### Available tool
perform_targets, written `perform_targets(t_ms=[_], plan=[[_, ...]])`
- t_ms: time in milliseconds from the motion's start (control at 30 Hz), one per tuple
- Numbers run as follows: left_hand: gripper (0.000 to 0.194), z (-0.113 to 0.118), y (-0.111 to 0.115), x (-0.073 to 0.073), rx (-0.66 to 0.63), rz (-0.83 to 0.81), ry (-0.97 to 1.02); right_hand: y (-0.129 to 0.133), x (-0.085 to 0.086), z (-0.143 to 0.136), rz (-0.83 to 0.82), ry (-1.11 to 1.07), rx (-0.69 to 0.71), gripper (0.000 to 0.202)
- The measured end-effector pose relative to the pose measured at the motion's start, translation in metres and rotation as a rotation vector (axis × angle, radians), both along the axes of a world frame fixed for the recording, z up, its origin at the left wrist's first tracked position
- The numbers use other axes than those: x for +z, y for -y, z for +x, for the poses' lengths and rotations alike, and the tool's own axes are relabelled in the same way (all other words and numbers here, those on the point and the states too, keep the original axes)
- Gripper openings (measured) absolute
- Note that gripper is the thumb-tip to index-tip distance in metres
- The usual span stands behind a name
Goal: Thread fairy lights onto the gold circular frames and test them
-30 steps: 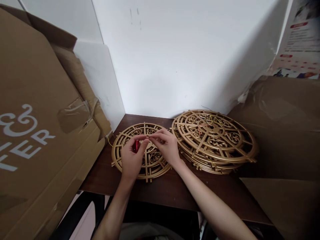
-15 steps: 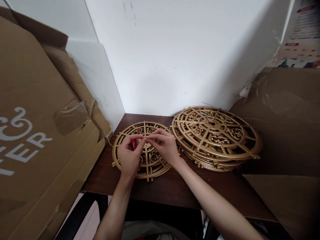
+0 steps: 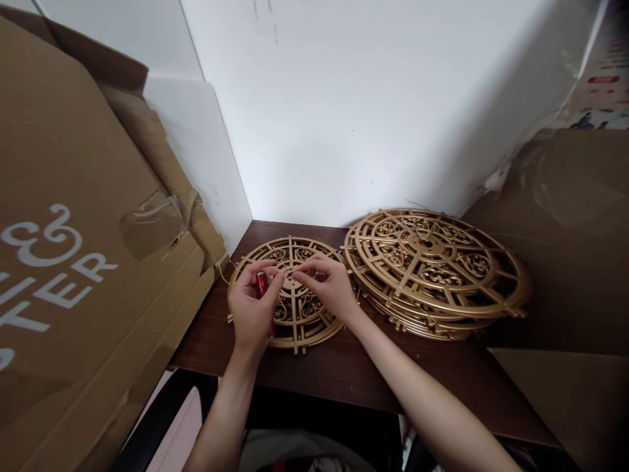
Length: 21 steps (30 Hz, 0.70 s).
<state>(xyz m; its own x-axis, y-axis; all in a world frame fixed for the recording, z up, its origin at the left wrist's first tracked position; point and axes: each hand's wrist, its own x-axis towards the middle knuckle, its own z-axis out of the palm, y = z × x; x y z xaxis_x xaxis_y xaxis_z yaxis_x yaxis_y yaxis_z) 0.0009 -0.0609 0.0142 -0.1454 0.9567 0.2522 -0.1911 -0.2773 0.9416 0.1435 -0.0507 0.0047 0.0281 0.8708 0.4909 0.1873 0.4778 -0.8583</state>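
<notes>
A round gold openwork panel [image 3: 296, 342] with scrollwork lies flat on the dark wooden table under both hands. My left hand [image 3: 251, 307] is closed around a slim red-handled tool [image 3: 262, 282] whose kind I cannot make out; its red end shows again below the palm. The left thumb and forefinger come together above the panel's centre. My right hand [image 3: 330, 287] is in a pinch close by, fingertips a small gap from the left ones. What the right fingers hold, perhaps a thin wire, is too small to tell.
To the right, a stack of similar gold panels [image 3: 400, 278] carries loose thin yellow and red wires. A large cardboard box [image 3: 98, 196] leans in on the left, and more cardboard [image 3: 570, 216] stands on the right. A white wall [image 3: 344, 118] closes the back.
My fingertips, touching before, have drawn slightly apart. The whole view has shifted a little, so everything sits farther right. The red tool stays in my left hand.
</notes>
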Motion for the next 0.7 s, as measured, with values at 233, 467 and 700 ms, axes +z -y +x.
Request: perform_targets(t_ms=[233, 467, 700], plan=[[0.032, -0.001, 0.006, 0.002, -0.022, -0.038, -0.005, 0.001, 0.002, -0.001, -0.08, -0.12, 0.046, 0.016], [0.031, -0.001, 0.008, 0.001, 0.006, 0.038, 0.198, 0.002, 0.006, -0.001, -0.158, -0.248, 0.047, 0.016], [0.043, -0.003, 0.013, 0.0, -0.159, -0.055, 0.279, 0.003, 0.008, -0.001, -0.191, -0.304, 0.073, 0.019]])
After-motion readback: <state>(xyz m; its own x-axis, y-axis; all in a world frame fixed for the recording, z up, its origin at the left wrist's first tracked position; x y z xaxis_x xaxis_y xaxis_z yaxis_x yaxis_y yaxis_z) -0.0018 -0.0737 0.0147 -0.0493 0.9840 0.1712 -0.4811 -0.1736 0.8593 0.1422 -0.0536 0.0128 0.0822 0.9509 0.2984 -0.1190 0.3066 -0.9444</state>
